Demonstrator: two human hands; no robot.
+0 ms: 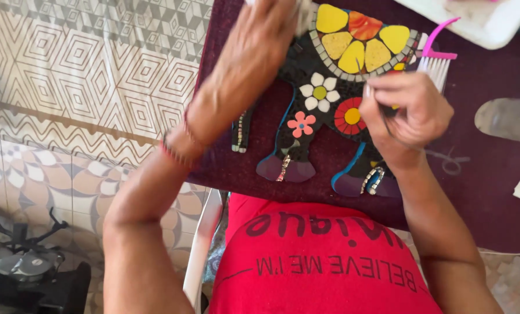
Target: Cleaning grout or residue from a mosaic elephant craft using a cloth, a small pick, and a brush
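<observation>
Mosaic elephant (330,99) – flat piece, black body w/ tile flowers: white (320,92), pink (301,124), red-and-yellow (349,116). Big yellow/orange petal panel (359,40) ringed by small grey tiles at its top. Legs end in purple feet w/ blue edging, pointing toward the person. Lies on dark maroon table cover (481,192), directly in front of the torso.

Right hand (408,110) – over elephant's right side, just beside red-and-yellow flower. Fingers curled tight together, pinched on a thin dark tool (386,121); the tip is hidden, can't tell what kind. Tool seems to meet elephant surface near the flower.

Left hand (260,40) – over elephant's upper left edge, blurred; fingers reach past top of frame, closed around something white (304,14), only partly seen. Can't tell what it is. Red bands at wrist (178,148).

Around elephant: pink-handled brush w/ white bristles (437,55) just beyond right hand, near petal panel. White tray (481,20) further out, top right. Grey oval shape (507,119) on cover, well right of elephant. Red shirt (318,261) below elephant's feet; white chair edge (201,250) left of shirt. Patterned tile floor (91,87) left of table; dark gear (22,267) on floor, bottom left.
</observation>
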